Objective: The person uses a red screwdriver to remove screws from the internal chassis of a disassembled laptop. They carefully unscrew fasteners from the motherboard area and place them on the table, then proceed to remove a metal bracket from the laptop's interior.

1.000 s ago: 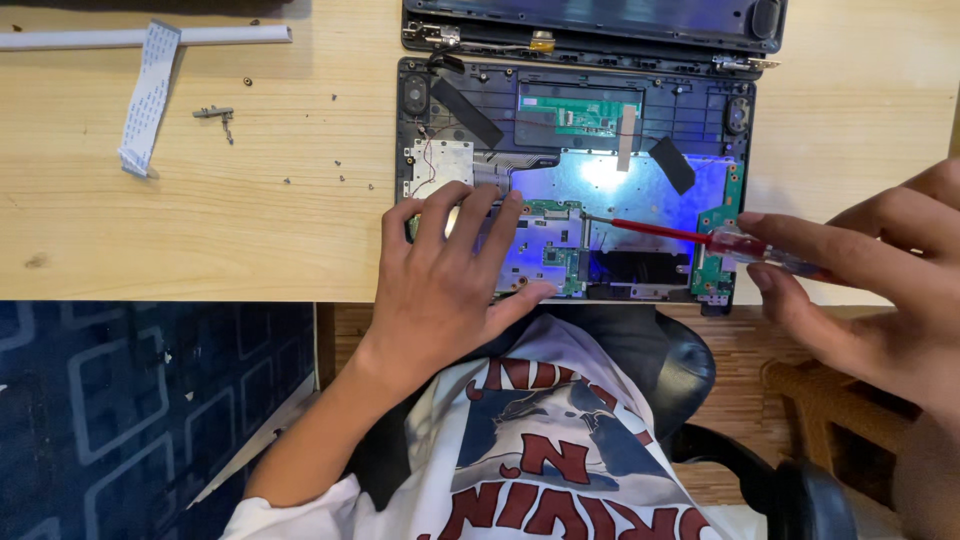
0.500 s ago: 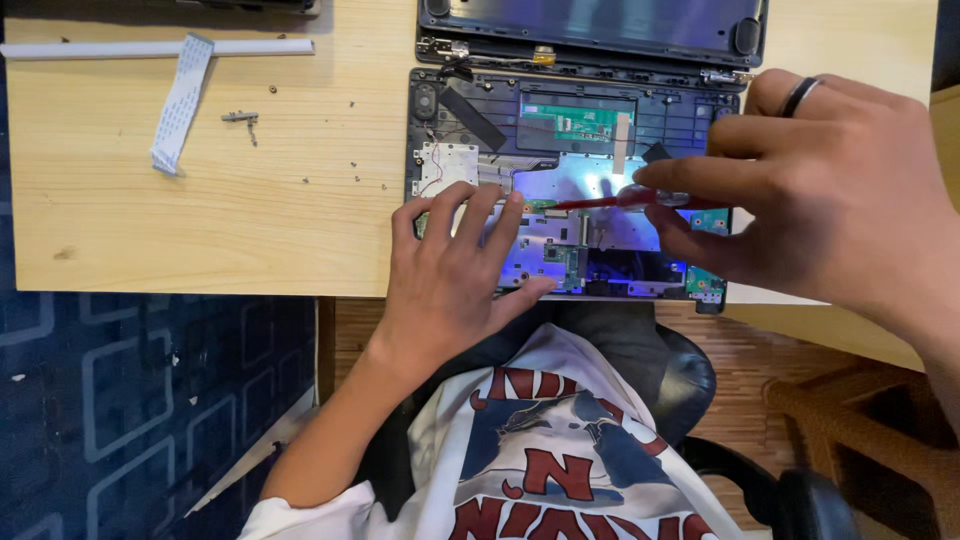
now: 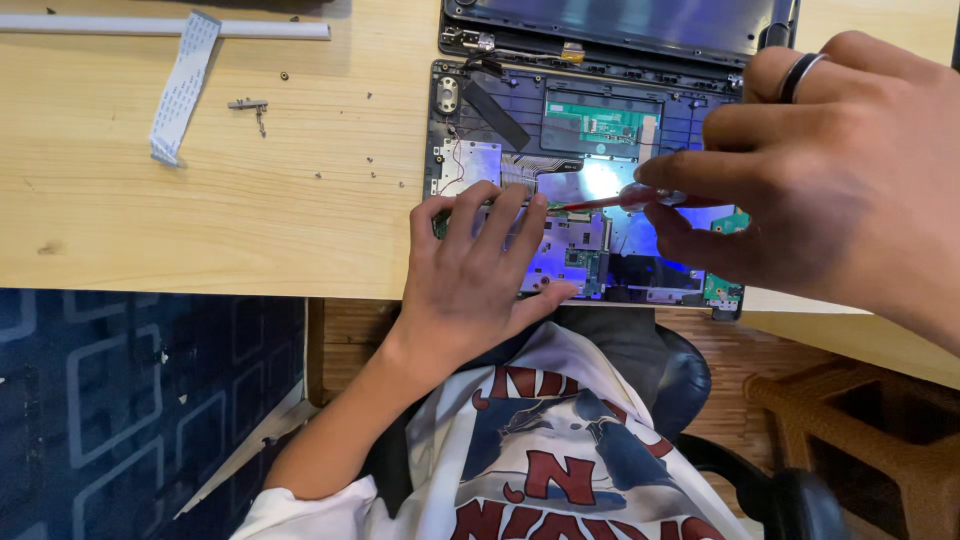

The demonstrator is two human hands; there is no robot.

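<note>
The left hand (image 3: 478, 265) lies flat, palm down, fingers spread and pointing away from the body, thumb angled out to the right. Its forearm is bare and runs down and to the left, towards the chest. The right hand (image 3: 810, 170) comes in from the right, close to the camera, knuckles up. Its thumb and first fingers are pinched together at the tips, the other fingers curled loosely above. A dark ring sits on one finger, probably the middle one.
</note>
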